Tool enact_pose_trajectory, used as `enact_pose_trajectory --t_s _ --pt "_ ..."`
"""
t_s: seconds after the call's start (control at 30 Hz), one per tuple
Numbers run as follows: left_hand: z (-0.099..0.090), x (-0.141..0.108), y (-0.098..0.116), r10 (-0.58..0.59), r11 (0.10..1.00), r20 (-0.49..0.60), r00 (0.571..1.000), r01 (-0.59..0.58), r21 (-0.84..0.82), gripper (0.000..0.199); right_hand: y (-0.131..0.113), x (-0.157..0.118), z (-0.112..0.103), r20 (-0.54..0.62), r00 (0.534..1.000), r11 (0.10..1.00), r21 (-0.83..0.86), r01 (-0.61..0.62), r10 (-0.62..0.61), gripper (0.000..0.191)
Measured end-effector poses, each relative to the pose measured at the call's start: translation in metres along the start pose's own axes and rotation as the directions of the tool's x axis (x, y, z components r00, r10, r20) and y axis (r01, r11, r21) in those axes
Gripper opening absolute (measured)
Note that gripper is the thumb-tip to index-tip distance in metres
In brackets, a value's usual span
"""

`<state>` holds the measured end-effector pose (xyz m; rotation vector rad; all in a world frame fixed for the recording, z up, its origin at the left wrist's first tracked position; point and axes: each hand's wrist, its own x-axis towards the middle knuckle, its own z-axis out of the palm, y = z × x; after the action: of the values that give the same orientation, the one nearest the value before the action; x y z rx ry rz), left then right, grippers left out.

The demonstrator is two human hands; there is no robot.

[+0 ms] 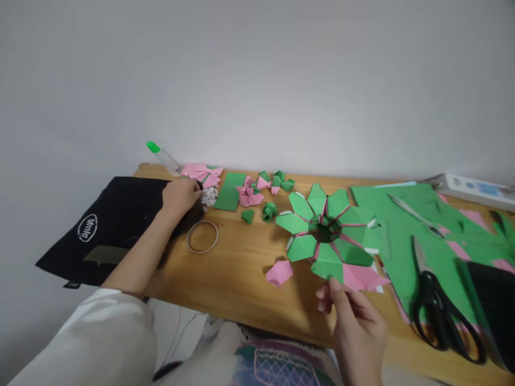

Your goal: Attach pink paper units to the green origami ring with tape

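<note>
Right fingers (341, 300) on green paper flower (322, 219), petals (316, 198) outward

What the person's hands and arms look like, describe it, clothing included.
The left hand is gloveless; a loose white sleeve ends partway along its forearm. The right hand is gloveless too, with no sleeve clearly visible. Neither shows any obvious marking.

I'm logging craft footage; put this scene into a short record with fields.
Left hand: over the edge of the black bag, beside white scraps; grip unclear
Right hand: pinching the edge of the paper flower
Loose paper: pink piece near the flower
Tool: scissors, partly over the green sheet
Near bag: brown ring
</note>
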<state>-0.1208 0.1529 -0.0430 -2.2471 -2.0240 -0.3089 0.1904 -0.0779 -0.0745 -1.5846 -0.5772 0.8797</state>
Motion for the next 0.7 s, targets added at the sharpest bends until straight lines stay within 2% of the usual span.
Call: enact_pose_trajectory --t_s 0.1,0.17,0.2,0.27,0.37,0.43,0.47,0.57,0.7 --pt "0.003 0.0 0.002 -0.029 0.999 -0.013 0.999 0.029 -0.014 0.029 -0.002 -0.001 0.002 -0.008 1.0 0.998 0.048 0.028 -0.027 0.038" --pt "0.007 0.002 0.007 -0.106 0.994 -0.016 0.994 0.106 0.003 0.028 -0.002 -0.002 0.004 0.004 0.999 0.996 0.081 0.042 -0.042 0.036" --pt "0.009 0.004 0.01 -0.201 0.978 -0.027 0.979 0.202 0.056 0.027 -0.002 -0.002 0.004 0.012 0.999 0.995 0.092 0.041 -0.043 0.034" --pt "0.011 0.006 0.017 -0.242 0.965 -0.01 0.97 0.241 0.106 0.027 -0.001 -0.002 0.005 0.025 0.999 0.993 0.111 0.04 -0.043 0.031" --pt "0.006 0.007 0.027 -0.284 0.955 0.044 0.958 0.278 0.103 0.039 0.001 -0.003 0.004 0.045 0.998 0.988 0.149 0.03 -0.037 0.027" --pt "0.0 0.007 0.031 -0.354 0.928 -0.01 0.935 0.352 0.119 0.053 0.002 -0.003 0.003 0.058 0.998 0.986 0.165 0.017 -0.027 0.027" --pt "-0.002 0.007 0.032 -0.345 0.932 -0.027 0.938 0.345 0.111 0.056 0.003 -0.003 0.003 0.066 0.998 0.986 0.167 0.005 -0.016 0.028" --pt "-0.002 0.009 0.025 -0.319 0.947 -0.065 0.946 0.321 0.031 0.058 0.001 -0.002 0.003 0.079 0.996 0.981 0.187 -0.044 0.03 0.029" --pt "0.012 0.016 0.001 -0.356 0.934 -0.124 0.926 0.349 -0.073 0.066 -0.004 -0.001 0.008 0.075 0.993 0.957 0.268 -0.112 0.095 0.03"
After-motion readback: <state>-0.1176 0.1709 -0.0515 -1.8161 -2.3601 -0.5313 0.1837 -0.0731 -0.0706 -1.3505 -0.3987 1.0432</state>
